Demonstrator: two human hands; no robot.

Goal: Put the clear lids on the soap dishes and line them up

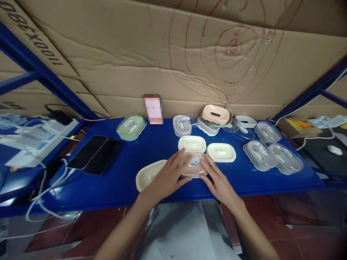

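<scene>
A pink box with a clear lid and a round label lies near the front edge of the blue table. My left hand rests on its left side, fingers spread over the lid. On its right side lies my right hand, with fingers apart. Just behind the box is a cream tray, and a second cream tray sits to the right of it. A larger cream dish is partly hidden under my left forearm.
Grey lidded boxes stand at the right. At the back are a peach piece stacked on others, a green lidded box and an upright phone. Two dark phones with cables lie left.
</scene>
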